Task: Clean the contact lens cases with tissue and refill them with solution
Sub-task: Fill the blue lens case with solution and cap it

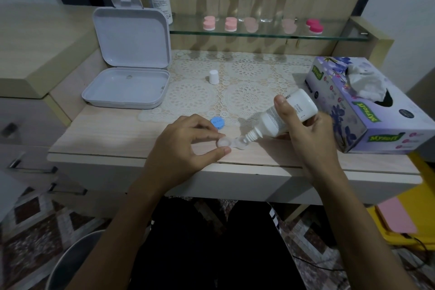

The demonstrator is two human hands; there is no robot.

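Item: small translucent twin-well plastic contact lens case (231, 143), uncapped, lying on the pale wood-grain counter (117, 134) near its front edge; long axis runs left to right across the person's view

Left hand (186, 146): thumb and forefinger pinch the case's left well, steadying it; remaining fingers loosely curled

Right hand (308, 134): wrapped round a white plastic solution bottle (284, 115), thumb lying along its side; bottle tilted nozzle-down to the left, tip at or just over the case's right well. Whether liquid is flowing cannot be told

Key relation: case lies between the two hands, left hand touching it, right hand apart from it and reaching it only through the nozzle. Right well sits under the tip; left well is farther along the case's axis, beneath the left fingertips, so filling it likely calls for a leftward shift of the nozzle and a changed grip

Relative to the case: round blue screw cap (218, 123) just behind; small white bottle cap (213, 76) farther behind on the lace mat; purple floral tissue box (367, 106) to the right, tissue protruding; open grey hinged plastic box (128, 66) behind-left
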